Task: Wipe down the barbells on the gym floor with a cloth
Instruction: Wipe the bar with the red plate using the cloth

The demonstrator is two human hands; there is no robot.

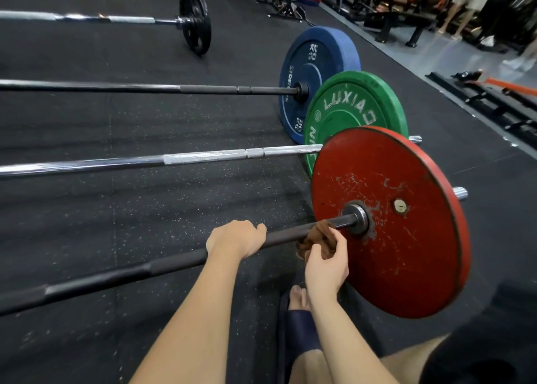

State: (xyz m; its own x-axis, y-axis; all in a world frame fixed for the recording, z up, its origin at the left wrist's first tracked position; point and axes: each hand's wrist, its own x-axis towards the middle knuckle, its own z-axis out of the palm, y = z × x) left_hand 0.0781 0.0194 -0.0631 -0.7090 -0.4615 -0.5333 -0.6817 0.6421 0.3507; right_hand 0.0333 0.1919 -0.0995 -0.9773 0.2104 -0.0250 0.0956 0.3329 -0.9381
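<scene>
The nearest barbell (122, 274) is a dark bar lying across the black rubber floor, with a scuffed red plate (406, 238) on its right end. My left hand (236, 239) grips this bar from above, left of the plate. A brown cloth (318, 236) is wrapped round the bar just short of the collar. My right hand (327, 263) holds the cloth from below, fingers curled round it.
Three more barbells lie parallel beyond: a chrome bar (145, 162) with a green plate (357, 113), a dark bar (116, 87) with a blue plate (313, 72), and a silver bar (87, 17) with a black plate (196, 20). Benches and racks (406, 20) stand far right. My sandalled foot (297, 305) is below the hands.
</scene>
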